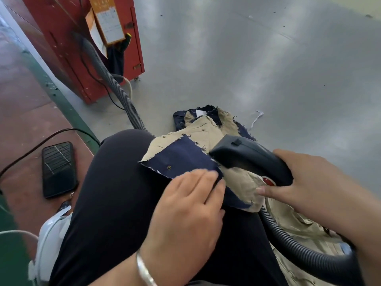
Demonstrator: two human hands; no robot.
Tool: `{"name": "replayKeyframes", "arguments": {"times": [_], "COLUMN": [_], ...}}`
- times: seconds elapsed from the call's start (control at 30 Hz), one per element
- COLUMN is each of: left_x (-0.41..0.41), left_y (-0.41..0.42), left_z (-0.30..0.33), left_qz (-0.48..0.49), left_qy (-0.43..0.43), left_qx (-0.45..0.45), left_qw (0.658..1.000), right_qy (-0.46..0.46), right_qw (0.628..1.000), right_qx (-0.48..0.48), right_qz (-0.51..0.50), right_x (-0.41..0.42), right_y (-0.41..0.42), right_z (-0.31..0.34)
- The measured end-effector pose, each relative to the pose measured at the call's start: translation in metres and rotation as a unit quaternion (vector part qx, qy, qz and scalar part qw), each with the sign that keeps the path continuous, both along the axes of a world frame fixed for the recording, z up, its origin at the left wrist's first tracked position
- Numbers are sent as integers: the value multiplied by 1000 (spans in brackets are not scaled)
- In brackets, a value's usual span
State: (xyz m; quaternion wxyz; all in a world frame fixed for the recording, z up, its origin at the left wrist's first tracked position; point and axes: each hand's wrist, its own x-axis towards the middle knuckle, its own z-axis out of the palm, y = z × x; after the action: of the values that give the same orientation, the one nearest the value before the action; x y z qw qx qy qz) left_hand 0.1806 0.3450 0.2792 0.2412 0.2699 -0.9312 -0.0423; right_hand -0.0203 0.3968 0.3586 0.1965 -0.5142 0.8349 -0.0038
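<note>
Fabric piece (181, 159) on lap, phone (58, 169) left, cabinet (82, 48) behind

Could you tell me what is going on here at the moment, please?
A seated person has a khaki garment across their lap. The left hand presses flat on a navy panel lying on it, while the right hand grips a dark handheld nozzle over the cloth. A ribbed hose trails from the nozzle. A phone lies on the floor beside them.

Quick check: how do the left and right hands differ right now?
The left hand lies flat, fingers straight, on the navy fabric piece; the right hand grips the dark suction nozzle. The left wrist wears a silver bangle; the right wrist shows none. Both are bare, over the lap.
</note>
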Motion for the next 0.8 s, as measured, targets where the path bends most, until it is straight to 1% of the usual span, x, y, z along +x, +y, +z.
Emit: {"name": "replayKeyframes", "arguments": {"times": [0.07, 0.17, 0.27, 0.37, 0.4, 0.47, 0.53, 0.67, 0.73, 0.8], "left_x": [-6, -12, -10, -5, -4, -4, -5, -11, -12, -12], "left_y": [3, 10, 17, 21, 21, 21, 23, 27, 28, 28], "left_z": [-13, -19, -20, -22, -22, -22, -24, -31, -36, -38], "left_qz": [7, 11, 21, 16, 17, 22, 28, 28, 28, 25], "left_qy": [-70, -110, -116, -108, -107, -107, -98, -79, -67, -64], "left_qx": [11, 33, 49, 75, 73, 56, 43, 3, -11, -11], "left_qw": [997, 993, 992, 991, 991, 992, 994, 996, 997, 998], "right_qy": [13, 13, -11, -33, -31, 12, 53, 68, 97, 122], "right_qw": [1000, 998, 997, 995, 995, 996, 995, 995, 992, 987], "right_qx": [-11, -36, -47, -78, -88, -90, -79, -32, 14, 67], "right_qz": [-9, -42, -52, -46, -39, -9, 27, 61, 78, 74], "right_x": [1, -6, -17, -22, -21, -16, -11, 0, 12, 22], "right_y": [-6, -36, -63, -56, -47, -25, -3, 30, 31, 24], "right_z": [-1, 2, 12, 30, 36, 43, 45, 34, 25, 20]}}
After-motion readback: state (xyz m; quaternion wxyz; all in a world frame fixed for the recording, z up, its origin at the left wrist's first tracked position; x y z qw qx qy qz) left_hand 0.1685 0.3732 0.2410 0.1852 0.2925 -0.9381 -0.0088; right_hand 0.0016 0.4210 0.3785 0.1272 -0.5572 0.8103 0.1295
